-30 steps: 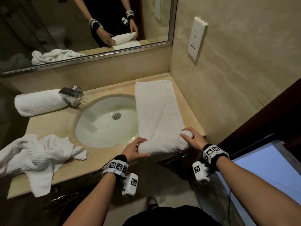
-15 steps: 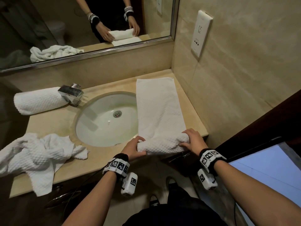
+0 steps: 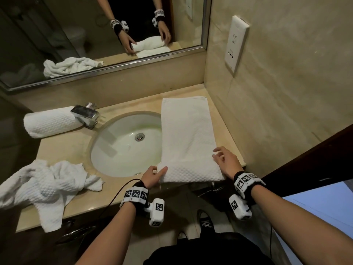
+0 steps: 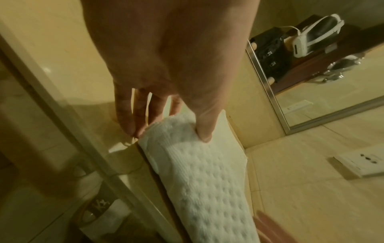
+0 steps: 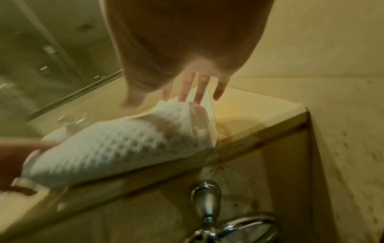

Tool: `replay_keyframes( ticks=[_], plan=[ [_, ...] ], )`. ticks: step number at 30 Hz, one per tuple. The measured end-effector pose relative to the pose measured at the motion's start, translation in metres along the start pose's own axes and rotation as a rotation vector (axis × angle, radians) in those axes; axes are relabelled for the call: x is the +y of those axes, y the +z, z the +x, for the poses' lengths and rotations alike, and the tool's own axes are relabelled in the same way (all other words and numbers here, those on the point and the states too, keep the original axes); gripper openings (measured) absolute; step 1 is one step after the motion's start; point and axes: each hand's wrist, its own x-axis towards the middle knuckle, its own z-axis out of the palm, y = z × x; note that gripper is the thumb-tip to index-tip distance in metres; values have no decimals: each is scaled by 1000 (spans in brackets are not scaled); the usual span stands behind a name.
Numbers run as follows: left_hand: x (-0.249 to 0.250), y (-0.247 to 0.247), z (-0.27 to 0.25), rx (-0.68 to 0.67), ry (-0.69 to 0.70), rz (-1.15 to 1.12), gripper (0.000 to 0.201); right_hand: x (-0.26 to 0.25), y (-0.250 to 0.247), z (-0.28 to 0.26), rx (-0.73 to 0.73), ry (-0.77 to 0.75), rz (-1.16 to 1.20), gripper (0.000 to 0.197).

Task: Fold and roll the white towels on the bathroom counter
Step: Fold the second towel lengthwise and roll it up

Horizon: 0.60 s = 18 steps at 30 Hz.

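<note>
A folded white towel [image 3: 187,131] lies lengthwise on the right of the counter [image 3: 63,148], its left edge over the sink. Its near end is rolled into a short waffle-textured roll [image 3: 191,174] at the counter's front edge. My left hand [image 3: 155,174] holds the roll's left end, with the thumb pressed into the top and the fingers [image 4: 133,121] down beside the end. My right hand [image 3: 225,161] rests at the roll's right end with fingers [image 5: 200,92] straight and spread over the flat towel [image 5: 116,144] behind it.
A finished rolled towel [image 3: 51,122] lies at the back left beside the chrome faucet [image 3: 86,114]. A crumpled white towel [image 3: 42,186] hangs over the front left edge. The oval sink [image 3: 122,150] is in the middle. The tiled wall with a socket plate [image 3: 236,44] closes the right side.
The roll has turned a little further up the towel. My right hand, curled over the roll's right end half a second ago, now has its fingers lifted and spread.
</note>
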Motion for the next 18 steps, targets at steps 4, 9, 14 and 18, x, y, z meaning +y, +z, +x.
replay_keyframes(
  ticks=[4,9,14,18],
  plan=[
    [-1,0,6,-5,5,12,79,5,5,-7,-293,-339,-411,100],
    [2,-1,6,-39,26,58,81,12,14,-8,-300,-305,-714,101],
    [1,-5,6,-86,1,-17,67,2,8,3,-323,-219,-602,64],
    [5,-6,11,-71,23,62,67,-7,1,10,-359,-123,-531,61]
  ],
)
